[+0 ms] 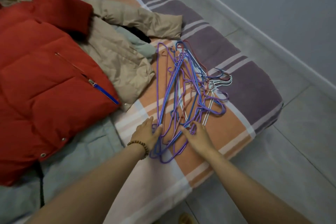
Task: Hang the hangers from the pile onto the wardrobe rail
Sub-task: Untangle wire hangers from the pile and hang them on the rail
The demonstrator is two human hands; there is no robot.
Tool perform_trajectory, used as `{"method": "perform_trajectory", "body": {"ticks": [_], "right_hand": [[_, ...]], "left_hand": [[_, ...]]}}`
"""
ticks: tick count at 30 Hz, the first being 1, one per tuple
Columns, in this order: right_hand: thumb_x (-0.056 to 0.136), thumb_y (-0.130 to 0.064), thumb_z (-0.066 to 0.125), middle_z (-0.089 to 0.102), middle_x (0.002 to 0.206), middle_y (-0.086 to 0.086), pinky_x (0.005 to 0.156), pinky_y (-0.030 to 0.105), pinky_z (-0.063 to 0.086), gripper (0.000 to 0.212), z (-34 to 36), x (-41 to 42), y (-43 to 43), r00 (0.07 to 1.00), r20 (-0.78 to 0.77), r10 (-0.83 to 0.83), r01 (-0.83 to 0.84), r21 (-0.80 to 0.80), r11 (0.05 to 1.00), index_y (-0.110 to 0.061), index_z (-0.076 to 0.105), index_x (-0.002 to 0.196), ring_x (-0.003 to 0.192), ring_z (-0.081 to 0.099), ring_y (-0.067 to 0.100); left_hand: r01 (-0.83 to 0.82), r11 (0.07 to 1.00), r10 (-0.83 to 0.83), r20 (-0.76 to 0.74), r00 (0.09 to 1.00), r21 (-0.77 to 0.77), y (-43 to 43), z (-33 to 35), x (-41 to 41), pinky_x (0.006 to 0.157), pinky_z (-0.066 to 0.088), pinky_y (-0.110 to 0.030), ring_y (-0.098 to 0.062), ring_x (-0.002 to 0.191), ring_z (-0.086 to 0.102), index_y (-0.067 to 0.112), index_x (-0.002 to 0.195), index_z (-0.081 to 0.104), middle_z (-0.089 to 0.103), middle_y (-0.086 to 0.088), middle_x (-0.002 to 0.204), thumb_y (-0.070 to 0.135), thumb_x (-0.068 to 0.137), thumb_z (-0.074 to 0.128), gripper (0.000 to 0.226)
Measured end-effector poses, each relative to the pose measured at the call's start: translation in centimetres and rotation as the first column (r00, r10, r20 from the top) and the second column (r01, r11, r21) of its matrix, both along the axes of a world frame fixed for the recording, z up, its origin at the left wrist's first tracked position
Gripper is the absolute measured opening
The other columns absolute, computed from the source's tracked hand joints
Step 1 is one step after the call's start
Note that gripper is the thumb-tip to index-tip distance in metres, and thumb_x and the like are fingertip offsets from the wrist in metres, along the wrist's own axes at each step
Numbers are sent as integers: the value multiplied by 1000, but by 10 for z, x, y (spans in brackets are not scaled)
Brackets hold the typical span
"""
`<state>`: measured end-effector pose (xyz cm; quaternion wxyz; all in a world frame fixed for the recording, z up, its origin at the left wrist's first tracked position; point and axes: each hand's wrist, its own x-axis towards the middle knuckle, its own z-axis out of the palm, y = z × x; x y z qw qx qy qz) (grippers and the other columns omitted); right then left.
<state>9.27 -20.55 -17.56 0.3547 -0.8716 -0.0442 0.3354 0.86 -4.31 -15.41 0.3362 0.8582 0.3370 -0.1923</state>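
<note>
Striped bed (236, 71) fills most of the view, w/ a red puffer jacket (45, 78) and beige coat (116, 56) heaped on its left. Hanger pile (183, 92) lies on the bed just right of the coats, wires tangled, hooks facing diff. ways. Left hand (146, 133) rests straight-fingered on the pile's near end. Right hand (199, 136) has fingers bent onto the wires; gripping or not, can't tell. Risk: lifting one hanger likely drags the tangle, so others snag & drop off the bed edge.
</note>
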Motion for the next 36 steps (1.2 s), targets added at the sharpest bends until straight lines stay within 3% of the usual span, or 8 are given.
{"method": "perform_trajectory", "body": {"ticks": [4, 8, 11, 13, 18, 24, 30, 36], "right_hand": [[90, -36, 59, 59, 120, 11, 89, 27, 42, 51, -25, -3, 9, 973, -163, -165, 178, 71, 981, -5, 49, 129, 111, 57, 25], [87, -31, 62, 62, 89, 13, 86, 47, 49, 16, -51, -3, 22, 951, -211, -224, 250, 105, 963, -17, 59, 81, 79, 57, 27], [83, -24, 66, 61, 75, 11, 76, 47, 51, 27, -57, -5, 22, 933, -153, -326, 338, 65, 939, -22, 47, 63, 70, 60, 33], [83, -20, 66, 62, 66, 8, 71, 43, 53, 29, -48, -5, 20, 934, -107, -340, 348, 59, 936, -21, 47, 61, 68, 65, 34], [88, -15, 63, 56, 57, 3, 39, 16, 44, 30, -29, -4, 19, 927, -223, -301, 341, 168, 925, -13, 45, 63, 32, 55, 1], [89, -8, 61, 66, 57, 2, 41, 16, 47, 28, 9, -10, 14, 894, -299, -334, 438, 416, 797, -12, 43, 68, 40, 60, 5], [90, -4, 57, 68, 66, 4, 45, 15, 49, 23, 65, -8, 25, 915, -312, -256, 396, 574, 717, -13, 43, 75, 47, 64, 4], [91, -4, 55, 69, 64, 3, 44, 13, 48, 24, 134, -2, 37, 933, -273, -233, 358, 660, 660, -14, 43, 73, 47, 65, 4]], "left_hand": [[-139, 979, 134, -48, 990, -148, -8, -22, 0, 106, 37, -37, -28, 126, 46, 16, 140, 33, 44, -8, 143, 45, 96, 35, 53], [-266, 923, 269, -28, 963, -278, -19, -26, 3, 83, 38, -29, -16, 86, 55, 5, 125, 51, 58, -10, 109, 35, 99, 33, 43], [-278, 928, 298, 45, 953, -248, -22, -26, 4, 81, 38, -26, -21, 89, 53, 4, 118, 57, 59, -12, 113, 30, 97, 42, 36], [-336, 902, 375, 105, 921, -271, -24, -27, 4, 81, 44, -28, -20, 91, 53, 9, 109, 58, 60, -10, 111, 26, 92, 54, 24], [-415, 881, 461, 212, 862, -227, -24, -17, 5, 80, 52, -34, -22, 90, 58, 14, 99, 54, 59, -2, 98, 22, 86, 64, 18], [-463, 817, 545, 195, 816, -344, -25, 5, 10, 84, 48, -33, -24, 98, 57, 15, 124, 47, 52, -6, 112, 35, 90, 55, 41], [-450, 727, 607, 179, 774, -518, -20, 35, 15, 71, 46, -28, -23, 89, 57, 10, 109, 57, 61, -7, 99, 32, 95, 45, 28], [-363, 764, 565, 281, 776, -533, 3, 88, 20, 85, 45, -34, -28, 99, 59, 11, 108, 59, 61, -7, 107, 29, 96, 42, 27]]}}
